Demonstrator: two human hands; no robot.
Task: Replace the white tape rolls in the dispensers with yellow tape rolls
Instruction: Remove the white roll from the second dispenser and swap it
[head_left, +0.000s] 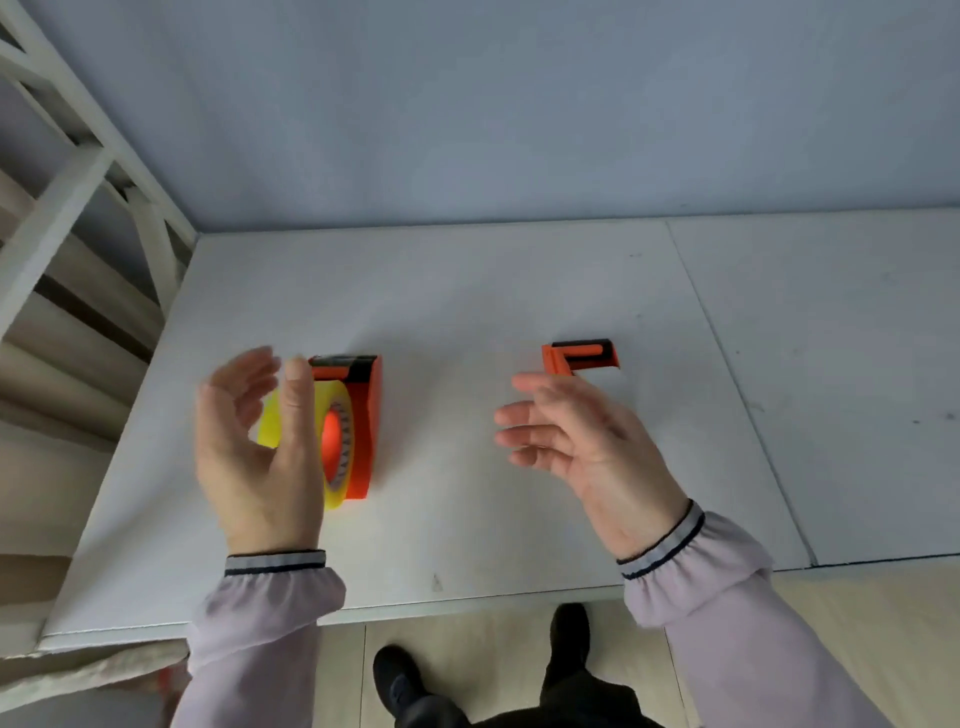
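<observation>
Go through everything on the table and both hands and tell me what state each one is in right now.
Left dispenser: on the table, yellow tape roll mounted on it.
Right dispenser: on the table, mostly hidden behind the hand; roll cannot be told.
Left hand: open, above the yellow roll, holding nothing.
Right hand: open, fingers spread, empty.

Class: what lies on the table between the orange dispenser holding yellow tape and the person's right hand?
Nothing: the head view shows bare white table between the orange dispenser and the right hand.
</observation>
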